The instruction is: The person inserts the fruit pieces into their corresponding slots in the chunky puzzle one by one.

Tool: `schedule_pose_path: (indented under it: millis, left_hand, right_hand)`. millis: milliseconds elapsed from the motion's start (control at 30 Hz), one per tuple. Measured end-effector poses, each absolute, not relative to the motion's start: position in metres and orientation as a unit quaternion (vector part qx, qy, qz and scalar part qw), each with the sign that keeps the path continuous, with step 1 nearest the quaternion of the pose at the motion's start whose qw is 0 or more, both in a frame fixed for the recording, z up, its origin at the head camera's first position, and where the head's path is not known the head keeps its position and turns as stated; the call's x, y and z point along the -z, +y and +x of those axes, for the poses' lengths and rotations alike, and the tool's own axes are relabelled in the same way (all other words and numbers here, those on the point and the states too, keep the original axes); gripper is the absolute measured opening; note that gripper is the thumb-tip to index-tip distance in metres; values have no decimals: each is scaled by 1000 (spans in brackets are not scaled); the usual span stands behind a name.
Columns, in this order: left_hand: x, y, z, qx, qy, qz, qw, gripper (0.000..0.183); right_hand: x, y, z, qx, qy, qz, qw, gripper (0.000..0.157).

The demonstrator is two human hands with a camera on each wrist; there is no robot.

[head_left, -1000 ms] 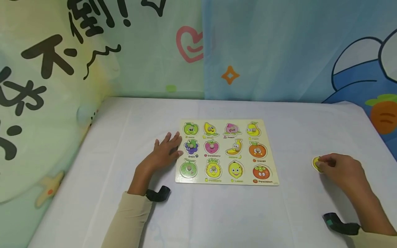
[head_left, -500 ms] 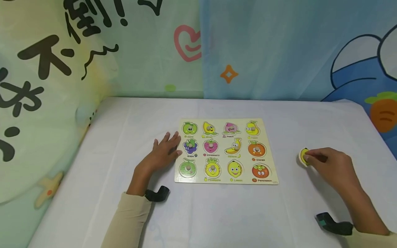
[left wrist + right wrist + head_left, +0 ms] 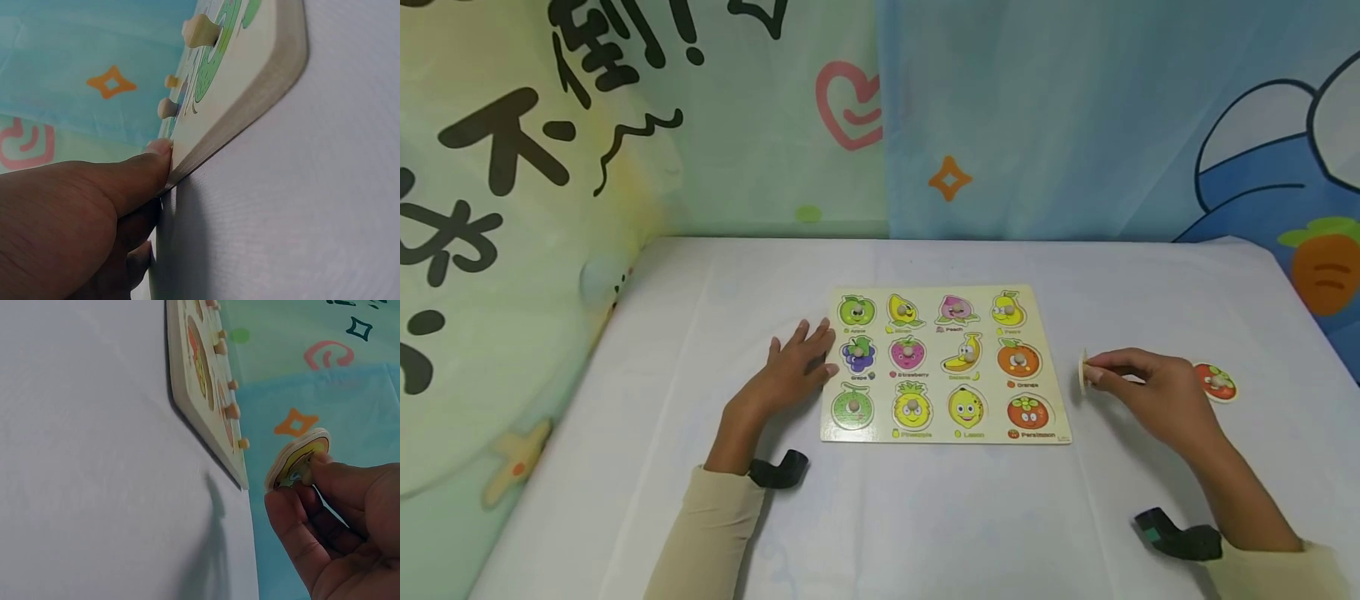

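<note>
A wooden fruit puzzle board [image 3: 944,433] lies flat on the white table, with small knobs on most of its fruit pieces. The lemon [image 3: 966,407] and persimmon [image 3: 1028,413] spots show printed pictures without knobs. At the board's left edge my left hand [image 3: 790,372] rests with fingers spread; in the left wrist view its thumb [image 3: 147,172] touches the edge. My right hand [image 3: 1157,400] pinches a yellow puzzle piece [image 3: 300,456] between thumb and fingers, held upright just right of the board. A red persimmon piece [image 3: 1217,382] lies partly hidden behind the right hand.
The white cloth-covered table [image 3: 880,525] ends at the back against a printed curtain [image 3: 1037,125]. Black wrist mounts [image 3: 779,470] sit on both forearms, close over the cloth.
My right hand has moved left toward the board with the yellow puzzle piece, turning it edge-on. The persimmon piece has come into view behind it. My left hand stays at the board's edge.
</note>
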State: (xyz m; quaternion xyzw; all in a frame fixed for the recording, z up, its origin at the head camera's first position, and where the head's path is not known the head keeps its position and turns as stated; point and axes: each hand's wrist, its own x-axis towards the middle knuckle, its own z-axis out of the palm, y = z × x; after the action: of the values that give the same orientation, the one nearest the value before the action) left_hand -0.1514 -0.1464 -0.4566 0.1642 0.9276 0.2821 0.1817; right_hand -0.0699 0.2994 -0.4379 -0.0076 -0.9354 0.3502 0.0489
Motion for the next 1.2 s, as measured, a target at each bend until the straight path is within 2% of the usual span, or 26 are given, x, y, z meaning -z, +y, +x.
schedule_pose_path:
  millis: [267, 600, 1000, 1200]
  left_hand:
    - [455, -146, -151, -280, 928, 163, 184, 61]
    - [455, -144, -152, -276, 930, 154, 186, 63]
    - [454, -143, -151, -277, 930, 154, 185, 62]
    - [454, -143, -151, -278, 931, 151, 183, 63]
  right_hand:
    - [435, 274, -76, -396, -918, -34, 2, 24]
    - [442, 235, -82, -455, -889, -15, -45, 29]
    - [452, 201, -84, -445, -891, 44, -83, 11]
    - [453, 194, -83, -410, -902, 115, -69, 7]
